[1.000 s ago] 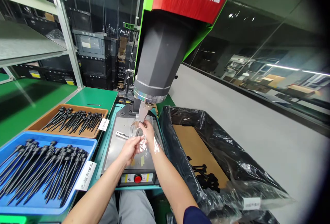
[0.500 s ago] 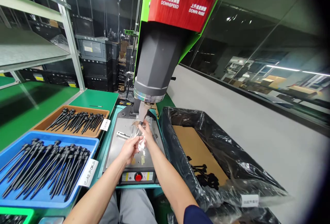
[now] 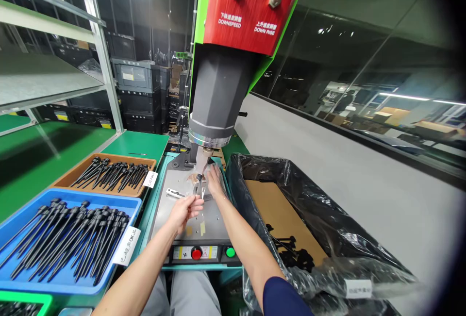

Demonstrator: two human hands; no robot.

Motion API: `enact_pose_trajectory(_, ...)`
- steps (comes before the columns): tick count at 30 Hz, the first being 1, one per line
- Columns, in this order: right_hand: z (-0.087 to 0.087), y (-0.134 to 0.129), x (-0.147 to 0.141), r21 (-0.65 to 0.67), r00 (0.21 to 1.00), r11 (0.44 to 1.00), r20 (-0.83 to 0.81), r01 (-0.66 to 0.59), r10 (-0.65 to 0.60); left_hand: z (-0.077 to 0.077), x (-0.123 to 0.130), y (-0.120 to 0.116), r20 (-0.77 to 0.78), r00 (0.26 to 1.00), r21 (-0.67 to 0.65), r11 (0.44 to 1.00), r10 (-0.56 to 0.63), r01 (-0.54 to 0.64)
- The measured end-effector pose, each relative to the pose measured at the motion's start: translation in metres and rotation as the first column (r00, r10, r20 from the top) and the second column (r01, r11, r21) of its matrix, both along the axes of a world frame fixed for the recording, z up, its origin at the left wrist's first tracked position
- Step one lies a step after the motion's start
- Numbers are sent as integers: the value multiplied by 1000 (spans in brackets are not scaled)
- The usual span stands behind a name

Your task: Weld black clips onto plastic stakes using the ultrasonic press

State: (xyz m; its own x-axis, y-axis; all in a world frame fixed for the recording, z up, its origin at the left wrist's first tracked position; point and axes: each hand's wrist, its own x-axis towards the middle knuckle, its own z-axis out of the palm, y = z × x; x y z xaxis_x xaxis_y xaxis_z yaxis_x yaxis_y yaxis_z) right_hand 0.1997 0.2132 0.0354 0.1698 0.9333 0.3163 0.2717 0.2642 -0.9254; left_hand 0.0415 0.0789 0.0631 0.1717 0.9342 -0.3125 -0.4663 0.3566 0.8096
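My left hand [image 3: 185,213] is in front of the metal fixture [image 3: 195,187], thumb and fingers pinched together. What lies between the fingertips is too small to make out. A black capped part [image 3: 199,178] stands in the fixture, right under the metal horn [image 3: 202,158] of the press. My right hand [image 3: 215,182] is just right of the fixture, fingers stretched forward, close to some clear plastic. Its fingertips are partly blurred, and I see nothing held in it. Both hands are over the grey base plate [image 3: 171,226].
On the left, a blue tray [image 3: 136,204] and a brown tray [image 3: 105,157] hold many long black parts. A bin lined with black plastic [image 3: 327,199] stands on the right, with black parts inside. Red [image 3: 196,253] and green [image 3: 230,252] buttons face me.
My right hand has left the black part and moved to the right, away from my left hand. The white crumpled material between the hands no longer shows. The view has shifted slightly.
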Motion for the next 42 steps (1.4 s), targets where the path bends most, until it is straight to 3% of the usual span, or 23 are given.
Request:
enact_pose_trajectory(4, -1, 0, 2, -25, 1000, 1000, 17, -11, 12, -4, -2, 5, -30, 999, 5, 1000, -23, 23)
enact_pose_trajectory(9, -23, -20, 1, -118, 993, 986, -9, -120, 120, -11, 0, 4, -55, 997, -6, 999, -53, 53)
enact_pose_trajectory(20, -38, -41, 6, -82, 989, 986, 5, -147, 148, -11, -2, 5, -92, 994, 34, 998, -55, 59)
enact_pose_trajectory(28, -58, -89, 22, -129, 986, 981, 63, -146, 155, -18, -2, 6, -149, 989, 81, 996, -9, 21)
enact_pose_trajectory(31, -61, -113, 26, -164, 980, 967, -52, -196, 190, -23, -3, 7, -133, 991, 69, 997, 25, -16)
enact_pose_trajectory(34, -51, -135, 24, -183, 899, 912, -321, -366, 297, -26, -4, 8, -113, 992, 60, 997, 62, -56)
enact_pose_trajectory(38, -29, -153, 13, -63, 677, 830, -614, -554, 405, -28, -7, 7, -113, 990, 72, 995, 80, -72)
enact_pose_trajectory(42, -17, -151, 0, -129, 550, 865, -814, -484, 186, -24, -14, 9, -138, 990, 101, 994, 43, -29)
